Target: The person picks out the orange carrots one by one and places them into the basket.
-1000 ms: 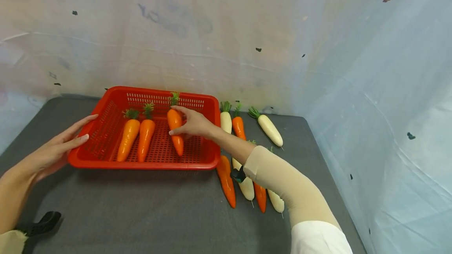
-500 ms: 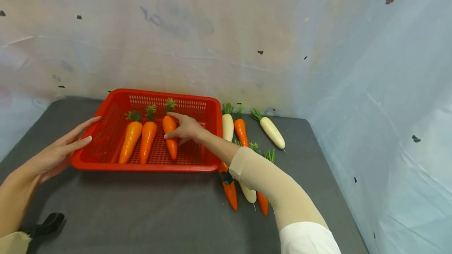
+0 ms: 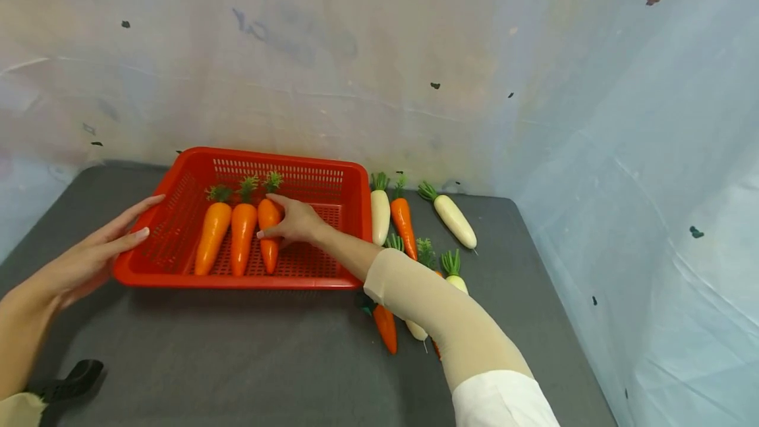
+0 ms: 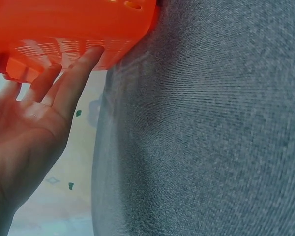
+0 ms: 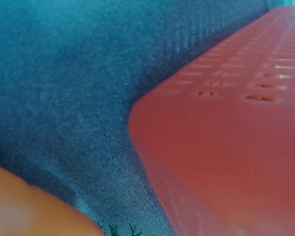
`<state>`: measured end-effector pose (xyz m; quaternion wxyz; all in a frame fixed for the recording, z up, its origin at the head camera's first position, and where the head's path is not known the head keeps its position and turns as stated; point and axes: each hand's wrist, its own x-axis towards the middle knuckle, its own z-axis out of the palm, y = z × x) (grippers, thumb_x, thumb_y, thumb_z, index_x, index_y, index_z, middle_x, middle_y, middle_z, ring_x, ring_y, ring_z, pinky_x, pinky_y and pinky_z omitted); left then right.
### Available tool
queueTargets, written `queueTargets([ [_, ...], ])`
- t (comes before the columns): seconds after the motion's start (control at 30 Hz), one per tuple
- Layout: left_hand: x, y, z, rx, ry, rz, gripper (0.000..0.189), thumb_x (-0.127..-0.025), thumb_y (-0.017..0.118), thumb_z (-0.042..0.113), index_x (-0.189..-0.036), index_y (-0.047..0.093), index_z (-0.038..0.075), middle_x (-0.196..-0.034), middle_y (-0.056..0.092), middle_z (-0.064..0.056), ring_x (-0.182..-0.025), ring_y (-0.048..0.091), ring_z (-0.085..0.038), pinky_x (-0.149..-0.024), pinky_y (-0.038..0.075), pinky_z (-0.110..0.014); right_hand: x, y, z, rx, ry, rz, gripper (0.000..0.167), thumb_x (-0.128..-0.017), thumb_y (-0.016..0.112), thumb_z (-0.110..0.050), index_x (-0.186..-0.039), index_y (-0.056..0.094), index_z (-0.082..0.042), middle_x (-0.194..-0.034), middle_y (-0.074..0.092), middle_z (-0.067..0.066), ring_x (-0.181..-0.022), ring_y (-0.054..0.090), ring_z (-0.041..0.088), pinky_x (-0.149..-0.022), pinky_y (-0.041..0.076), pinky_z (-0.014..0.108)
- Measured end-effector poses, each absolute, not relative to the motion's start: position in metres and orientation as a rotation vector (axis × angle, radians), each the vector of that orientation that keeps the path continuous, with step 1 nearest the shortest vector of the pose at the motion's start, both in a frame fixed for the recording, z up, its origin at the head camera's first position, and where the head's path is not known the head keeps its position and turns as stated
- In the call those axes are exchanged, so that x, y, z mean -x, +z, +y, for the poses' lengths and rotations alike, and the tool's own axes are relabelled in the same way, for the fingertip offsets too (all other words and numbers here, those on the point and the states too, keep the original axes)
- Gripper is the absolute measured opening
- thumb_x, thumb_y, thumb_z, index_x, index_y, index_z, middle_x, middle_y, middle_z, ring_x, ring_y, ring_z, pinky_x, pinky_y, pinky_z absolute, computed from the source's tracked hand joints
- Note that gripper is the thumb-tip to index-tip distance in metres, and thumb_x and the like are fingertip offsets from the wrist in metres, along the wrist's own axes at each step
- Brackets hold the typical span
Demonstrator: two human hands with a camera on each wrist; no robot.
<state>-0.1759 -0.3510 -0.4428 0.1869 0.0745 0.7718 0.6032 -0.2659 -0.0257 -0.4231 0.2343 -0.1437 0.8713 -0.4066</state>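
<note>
The red plastic basket [image 3: 249,281] has slotted walls and sits on the dark grey table. At its left end, my left hand [image 3: 89,259] holds the rim, with thumb and forefinger tips over the edge. Other fingers [image 4: 78,78] lie against the basket's outer wall in the left wrist view. Inside, my right hand [image 3: 296,221] pinches an orange carrot [image 3: 269,216] with a green top between thumb and fingers. Left of it, two more carrots lie side by side, a middle carrot [image 3: 242,236] and an outer carrot [image 3: 213,236]. The right wrist view does not show the right hand.
Right of the basket lie white radishes and carrots, among them a radish [image 3: 454,221] and a carrot [image 3: 404,223]. My right forearm [image 3: 439,302] covers part of this group. A pale sheet [image 3: 379,51] hangs behind the grey table [image 3: 249,361].
My right hand has moved left inside the basket with the carrot, setting it beside the other two and more nearly parallel to them. The left hand stays at the rim.
</note>
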Motion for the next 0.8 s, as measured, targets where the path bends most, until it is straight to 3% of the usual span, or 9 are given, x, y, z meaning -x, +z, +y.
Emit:
queueTargets([
  [0.07, 0.175, -0.442, -0.35, -0.191, 1.7, 2.173, 0.062, -0.109, 0.038, 0.024, -0.157, 0.005, 0.045, -0.144, 0.027, 0.006, -0.104, 0.061, -0.007, -0.08, 0.057, -0.037, 0.268, -0.425, -0.026, 0.464, -1.025, 2.448, 0.089, -0.081, 0.084, -0.027, -0.155, 0.035, -0.028, -0.143, 0.053, 0.006, -0.09, 0.071, 0.016, -0.079, 0.056, 0.028],
  [0.17, 0.174, -0.442, -0.349, -0.182, 1.701, 2.172, 0.062, -0.109, 0.037, 0.024, -0.158, 0.004, 0.044, -0.145, 0.026, 0.006, -0.105, 0.061, -0.007, -0.081, 0.057, -0.037, 0.27, -0.427, -0.026, 0.566, -0.864, 2.529, 0.093, -0.08, 0.085, -0.032, -0.157, 0.032, -0.026, -0.145, 0.052, 0.004, -0.12, 0.059, 0.013, -0.095, 0.047, 0.023],
  [0.27, 0.175, -0.441, -0.348, -0.174, 1.71, 2.171, 0.062, -0.109, 0.038, 0.024, -0.158, 0.005, 0.043, -0.144, 0.027, 0.006, -0.105, 0.062, -0.008, -0.081, 0.057, -0.037, 0.271, -0.428, -0.026, 0.611, -0.804, 2.556, 0.095, -0.079, 0.085, -0.033, -0.157, 0.031, -0.026, -0.148, 0.049, 0.001, -0.132, 0.047, 0.012, -0.101, 0.041, 0.022],
  [0.6, 0.176, -0.44, -0.349, -0.154, 1.697, 2.185, 0.062, -0.109, 0.038, 0.026, -0.157, 0.006, 0.045, -0.147, 0.025, 0.002, -0.105, 0.061, -0.007, -0.081, 0.056, -0.036, 0.272, -0.421, -0.023, 0.551, -0.849, 2.518, 0.09, -0.081, 0.084, -0.032, -0.156, 0.034, -0.031, -0.149, 0.048, 0.0, -0.117, 0.054, 0.01, -0.089, 0.046, 0.022],
  [0.8, 0.175, -0.44, -0.348, -0.133, 1.676, 2.195, 0.063, -0.108, 0.039, 0.028, -0.157, 0.004, 0.047, -0.153, 0.018, -0.004, -0.105, 0.06, -0.004, -0.081, 0.056, -0.036, 0.273, -0.413, -0.015, 0.529, -0.869, 2.469, 0.088, -0.083, 0.082, -0.027, -0.156, 0.033, -0.03, -0.146, 0.051, 0.003, -0.076, 0.07, 0.016, -0.065, 0.051, 0.022],
])
